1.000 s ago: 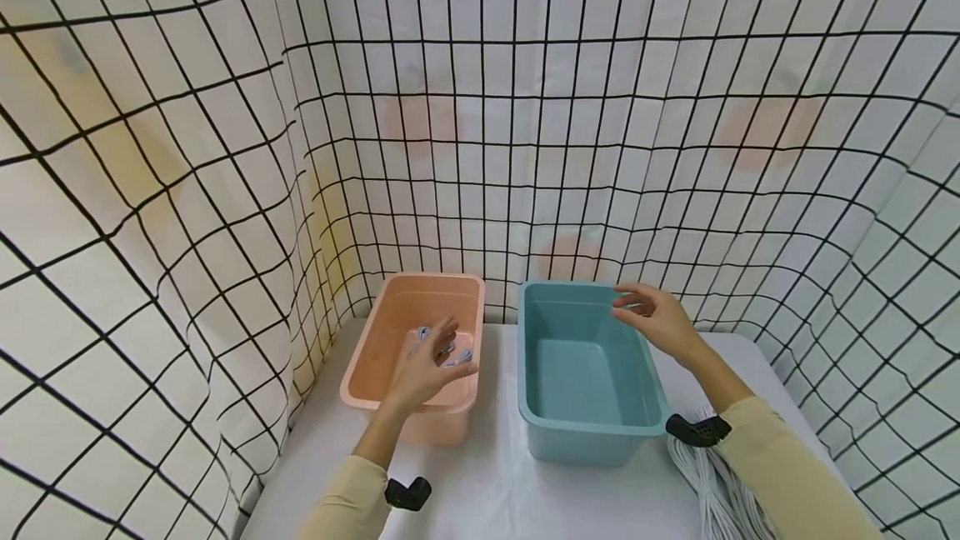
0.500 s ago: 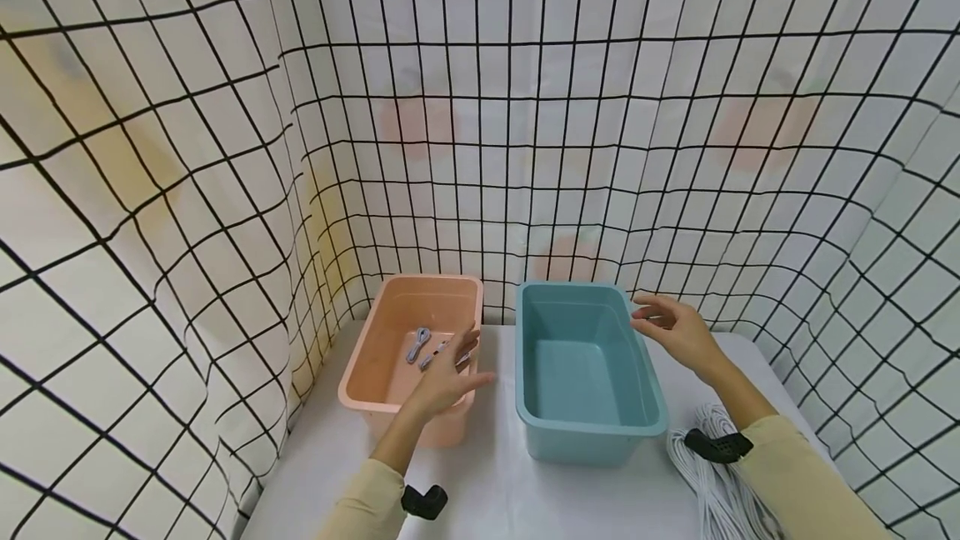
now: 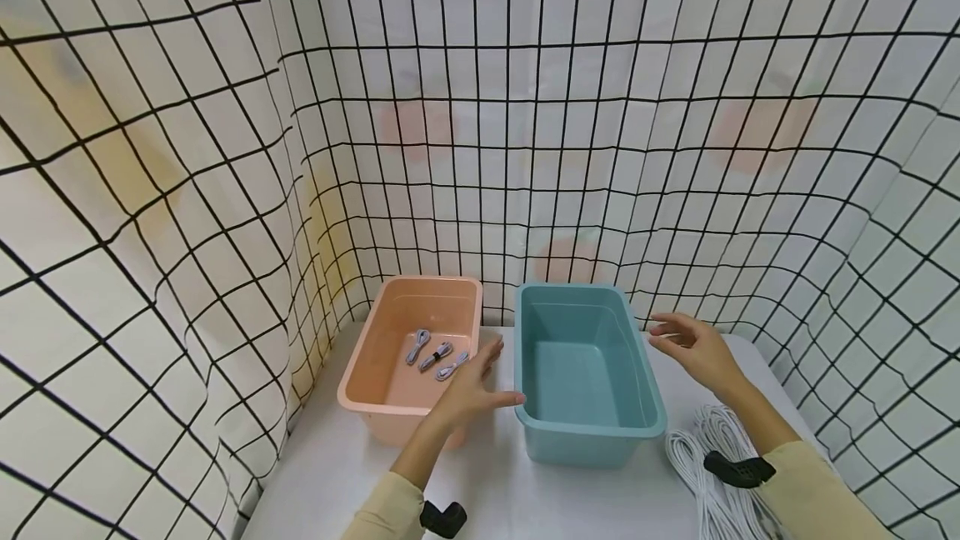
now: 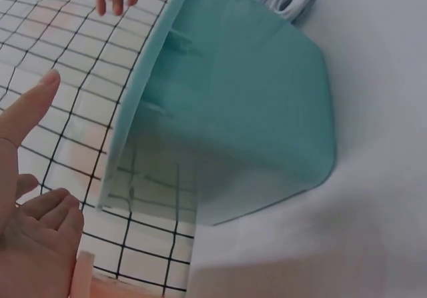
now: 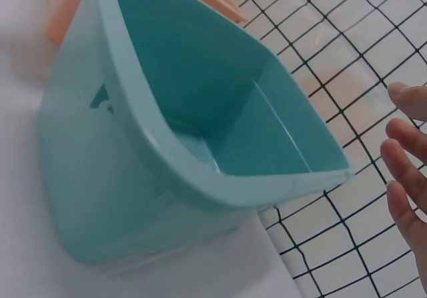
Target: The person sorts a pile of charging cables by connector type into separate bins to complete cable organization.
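Observation:
A teal plastic bin (image 3: 588, 432) stands empty on the white table, with a peach bin (image 3: 375, 394) to its left. Three small bundled grey cables (image 3: 435, 355) lie in the peach bin. My left hand (image 3: 472, 394) hovers open between the two bins, fingers spread, holding nothing; in the left wrist view the left hand (image 4: 30, 198) shows beside the teal bin (image 4: 253, 111). My right hand (image 3: 693, 348) floats open just right of the teal bin's far corner, apart from it. The right wrist view shows the right hand's fingers (image 5: 407, 178) beside the teal bin (image 5: 173, 151).
A heap of coiled white cable (image 3: 712, 473) lies on the table at the right, under my right forearm. A black-gridded white curtain (image 3: 525, 148) closes in the table on the left, back and right. Bare table (image 3: 487, 482) shows in front of the bins.
Both hands have drawn back from the bins: the left came out of the peach bin toward the gap, the right left the teal bin's rim and moved right. The cables now lie uncovered.

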The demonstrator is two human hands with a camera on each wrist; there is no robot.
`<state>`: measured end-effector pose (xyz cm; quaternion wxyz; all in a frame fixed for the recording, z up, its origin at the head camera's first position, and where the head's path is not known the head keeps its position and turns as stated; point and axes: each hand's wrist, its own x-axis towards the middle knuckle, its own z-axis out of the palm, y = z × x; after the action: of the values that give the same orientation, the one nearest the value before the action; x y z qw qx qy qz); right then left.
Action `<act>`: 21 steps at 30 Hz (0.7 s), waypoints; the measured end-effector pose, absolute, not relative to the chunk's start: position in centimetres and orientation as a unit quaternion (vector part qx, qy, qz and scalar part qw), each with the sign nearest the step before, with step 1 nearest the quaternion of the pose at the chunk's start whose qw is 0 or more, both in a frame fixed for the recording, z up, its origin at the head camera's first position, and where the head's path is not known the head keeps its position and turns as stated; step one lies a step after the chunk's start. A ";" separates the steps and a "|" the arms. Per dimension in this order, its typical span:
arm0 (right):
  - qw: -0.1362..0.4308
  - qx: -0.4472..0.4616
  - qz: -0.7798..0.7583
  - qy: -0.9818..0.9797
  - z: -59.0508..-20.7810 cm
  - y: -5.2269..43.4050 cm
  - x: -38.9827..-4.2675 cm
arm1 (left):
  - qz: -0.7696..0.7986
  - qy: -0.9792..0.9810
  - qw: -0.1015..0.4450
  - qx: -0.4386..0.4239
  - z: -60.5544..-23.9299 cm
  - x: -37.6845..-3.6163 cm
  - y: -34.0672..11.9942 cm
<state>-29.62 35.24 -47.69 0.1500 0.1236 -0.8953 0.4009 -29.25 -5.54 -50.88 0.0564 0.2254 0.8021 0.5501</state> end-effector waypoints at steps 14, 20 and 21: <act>0.157 0.099 0.404 -0.896 -49.3 36.9 -27.5 | 0.506 0.833 0.022 0.223 -52.4 -26.8 -1.5; 0.149 0.093 0.401 -0.899 -50.6 37.7 -26.1 | 0.567 0.803 0.021 0.184 -54.6 -26.2 -0.3; 0.148 0.091 0.400 -0.900 -50.6 38.1 -25.8 | 0.579 0.795 0.025 0.179 -54.9 -26.2 0.0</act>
<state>-25.84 38.12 -50.64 0.1482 0.0912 -0.8997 0.4003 -26.19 0.01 -54.93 0.0255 0.1790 0.7948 0.5793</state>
